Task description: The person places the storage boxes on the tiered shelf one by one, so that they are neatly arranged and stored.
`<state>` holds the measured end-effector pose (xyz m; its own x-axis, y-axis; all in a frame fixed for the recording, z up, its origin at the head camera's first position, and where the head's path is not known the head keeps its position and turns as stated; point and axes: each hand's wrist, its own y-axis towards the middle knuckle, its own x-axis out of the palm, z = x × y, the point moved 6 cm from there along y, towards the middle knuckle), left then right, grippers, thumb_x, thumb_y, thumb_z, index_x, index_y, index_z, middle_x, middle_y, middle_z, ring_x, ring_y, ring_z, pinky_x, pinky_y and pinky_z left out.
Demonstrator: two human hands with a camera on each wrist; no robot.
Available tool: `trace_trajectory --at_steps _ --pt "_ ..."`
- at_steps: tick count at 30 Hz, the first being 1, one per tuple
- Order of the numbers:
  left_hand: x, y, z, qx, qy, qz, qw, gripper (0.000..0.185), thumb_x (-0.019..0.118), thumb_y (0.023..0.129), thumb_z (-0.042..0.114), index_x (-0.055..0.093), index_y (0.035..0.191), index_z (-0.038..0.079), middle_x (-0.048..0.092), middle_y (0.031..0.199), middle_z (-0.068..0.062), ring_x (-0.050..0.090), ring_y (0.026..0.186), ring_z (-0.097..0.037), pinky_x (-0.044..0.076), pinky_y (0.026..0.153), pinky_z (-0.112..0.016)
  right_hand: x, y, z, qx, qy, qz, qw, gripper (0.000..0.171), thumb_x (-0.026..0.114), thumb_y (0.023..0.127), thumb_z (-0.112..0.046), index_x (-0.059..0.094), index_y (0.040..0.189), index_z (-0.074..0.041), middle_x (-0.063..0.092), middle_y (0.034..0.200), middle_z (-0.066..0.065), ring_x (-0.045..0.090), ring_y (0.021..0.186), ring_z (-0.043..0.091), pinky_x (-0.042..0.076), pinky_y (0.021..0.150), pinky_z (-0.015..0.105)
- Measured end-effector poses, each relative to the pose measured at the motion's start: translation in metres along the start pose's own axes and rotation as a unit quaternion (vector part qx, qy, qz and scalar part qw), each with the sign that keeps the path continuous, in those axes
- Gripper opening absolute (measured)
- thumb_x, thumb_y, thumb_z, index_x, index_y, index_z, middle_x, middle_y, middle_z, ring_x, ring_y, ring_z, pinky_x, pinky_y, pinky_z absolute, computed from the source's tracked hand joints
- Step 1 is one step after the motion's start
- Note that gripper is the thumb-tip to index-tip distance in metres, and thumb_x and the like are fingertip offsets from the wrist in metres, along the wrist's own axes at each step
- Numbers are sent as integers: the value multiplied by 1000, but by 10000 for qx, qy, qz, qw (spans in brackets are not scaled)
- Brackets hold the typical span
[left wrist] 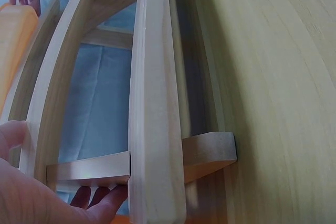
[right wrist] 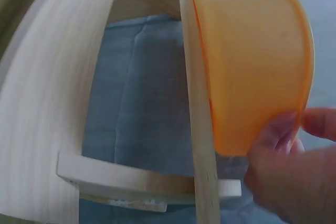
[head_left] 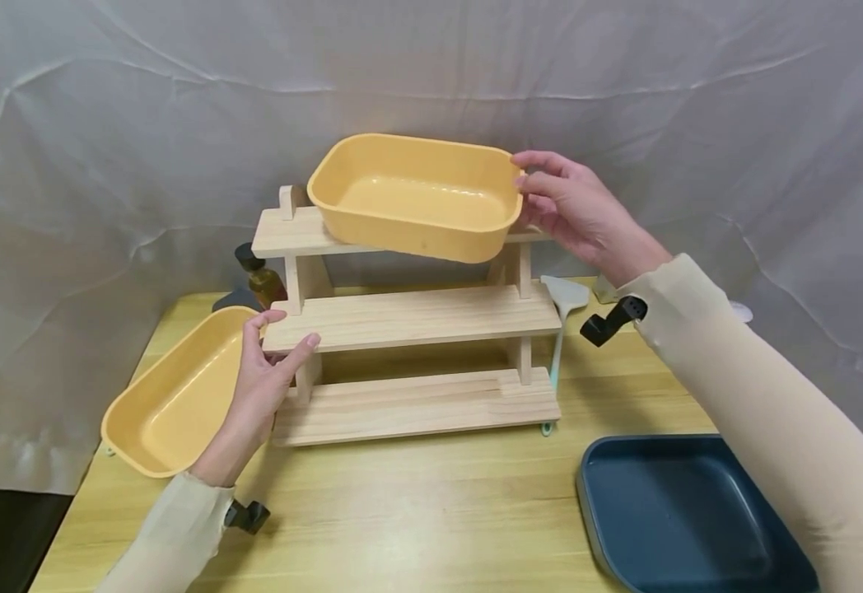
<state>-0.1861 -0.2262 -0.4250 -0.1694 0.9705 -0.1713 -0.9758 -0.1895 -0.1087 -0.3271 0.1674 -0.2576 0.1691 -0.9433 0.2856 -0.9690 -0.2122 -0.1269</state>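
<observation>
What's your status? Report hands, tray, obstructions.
Right hand pinching upper yellow tray, right end. Left hand gripping middle shelf, left end. Tray at top shelf. Nothing visibly blocking it.

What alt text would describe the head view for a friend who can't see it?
A person's right hand holds a yellow tray by its right end at the top of a three-tier wooden stand; the left hand grips the stand's left side. A second yellow tray is at the left, a blue tray lower right on the table.
</observation>
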Motion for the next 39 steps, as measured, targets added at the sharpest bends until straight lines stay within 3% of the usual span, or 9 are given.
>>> trace_trajectory --at_steps 5,10,23,31,39 --pt "1 0 -1 26 -8 -24 10000 74 78 104 40 31 157 22 45 121 -7 51 94 -17 43 71 -27 4 -18 3 -170 -607 299 9976 37 70 107 -7 57 141 -12 50 139 8 55 109 22 54 89 25" --pt "1 1 -2 23 -13 -22 10000 74 78 104 40 31 158 23 44 119 -7 50 91 -16 43 69 -27 10 -29 6 -225 -650 329 9971 44 69 106 -3 55 146 -12 44 151 9 56 115 25 56 94 26" --pt "1 2 -1 43 -1 32 10000 71 78 104 39 33 156 23 47 117 -9 52 95 -16 43 69 -26 11 -27 9 -155 -157 152 9996 41 66 105 5 56 143 -6 43 153 13 62 109 26 58 88 23" --pt "1 2 0 81 -24 64 9999 71 79 103 39 33 155 22 41 130 -3 49 92 -17 44 69 -27 7 -10 4 47 171 61 9998 46 71 103 5 56 145 -4 53 136 17 63 87 19 58 77 22" --pt "1 2 -1 86 -21 53 9999 71 78 104 39 33 156 23 40 129 -3 49 90 -17 42 66 -27 7 7 1 233 270 98 9993 44 70 104 5 57 145 -2 55 137 16 63 87 20 58 75 23"
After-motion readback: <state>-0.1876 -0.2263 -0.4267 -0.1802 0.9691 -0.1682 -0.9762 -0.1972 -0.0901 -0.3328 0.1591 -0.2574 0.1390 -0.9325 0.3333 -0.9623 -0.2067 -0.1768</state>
